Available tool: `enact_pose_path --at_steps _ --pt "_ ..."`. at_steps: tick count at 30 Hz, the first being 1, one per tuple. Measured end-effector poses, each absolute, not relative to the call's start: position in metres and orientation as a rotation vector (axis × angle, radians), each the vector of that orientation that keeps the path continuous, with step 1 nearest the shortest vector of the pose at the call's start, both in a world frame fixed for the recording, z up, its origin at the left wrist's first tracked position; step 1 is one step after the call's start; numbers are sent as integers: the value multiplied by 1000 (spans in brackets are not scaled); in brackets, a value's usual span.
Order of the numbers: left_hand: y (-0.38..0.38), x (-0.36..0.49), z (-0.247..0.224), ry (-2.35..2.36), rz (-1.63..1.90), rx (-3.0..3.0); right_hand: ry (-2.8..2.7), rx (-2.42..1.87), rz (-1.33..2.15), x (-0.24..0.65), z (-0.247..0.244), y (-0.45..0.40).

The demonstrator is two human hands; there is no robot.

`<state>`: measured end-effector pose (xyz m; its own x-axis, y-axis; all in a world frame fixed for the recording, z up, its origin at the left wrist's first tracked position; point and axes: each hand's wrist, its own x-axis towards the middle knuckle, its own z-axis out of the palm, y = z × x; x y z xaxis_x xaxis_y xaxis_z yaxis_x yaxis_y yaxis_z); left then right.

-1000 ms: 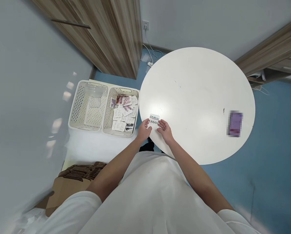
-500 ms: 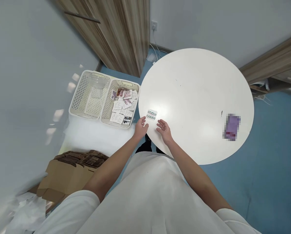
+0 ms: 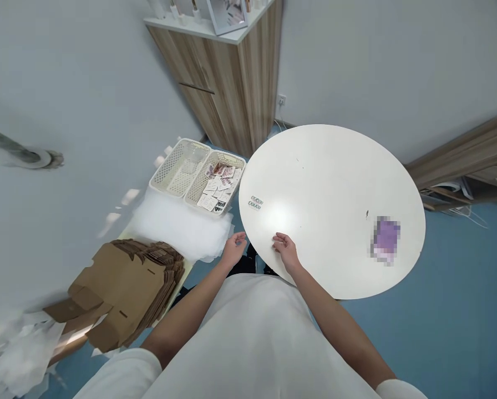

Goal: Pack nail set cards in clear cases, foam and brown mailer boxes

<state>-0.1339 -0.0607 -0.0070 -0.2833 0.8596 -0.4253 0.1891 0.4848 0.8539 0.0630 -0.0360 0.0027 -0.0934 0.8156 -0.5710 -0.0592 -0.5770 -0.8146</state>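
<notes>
A small flat set of green false nails, in two rows, lies on the left side of the round white table. My left hand hovers by the table's near left edge, fingers loosely apart and holding nothing. Over the near part of the tabletop is my right hand, its fingers bent a little and spread, with nothing in it. Both hands are on my side of the nail set and apart from it. Left of the table, a white basket holds several white cards and packs of pink, purple and dark nails.
Another white basket with a clear plastic box stands farther left. White foam sheets and a stack of flat brown cardboard boxes lie nearer me. A blurred purple item is on the table's right. Behind stands a wooden cabinet.
Both hands have drawn back towards my body, away from the nail set, which stays on the table. My view has tilted up, showing the cabinet top.
</notes>
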Motion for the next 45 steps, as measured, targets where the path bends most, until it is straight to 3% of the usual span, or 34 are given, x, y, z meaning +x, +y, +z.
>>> enact_pose_path --at_steps 16,32,45 --pt "-95 -168 7 1729 1083 740 -857 -1552 1819 35 4 -40" --pt "-149 -257 8 1721 1123 753 -1047 -1556 1908 -71 30 -59" --pt "-112 -298 9 1663 1035 745 -1551 -1428 2045 -118 55 -10"
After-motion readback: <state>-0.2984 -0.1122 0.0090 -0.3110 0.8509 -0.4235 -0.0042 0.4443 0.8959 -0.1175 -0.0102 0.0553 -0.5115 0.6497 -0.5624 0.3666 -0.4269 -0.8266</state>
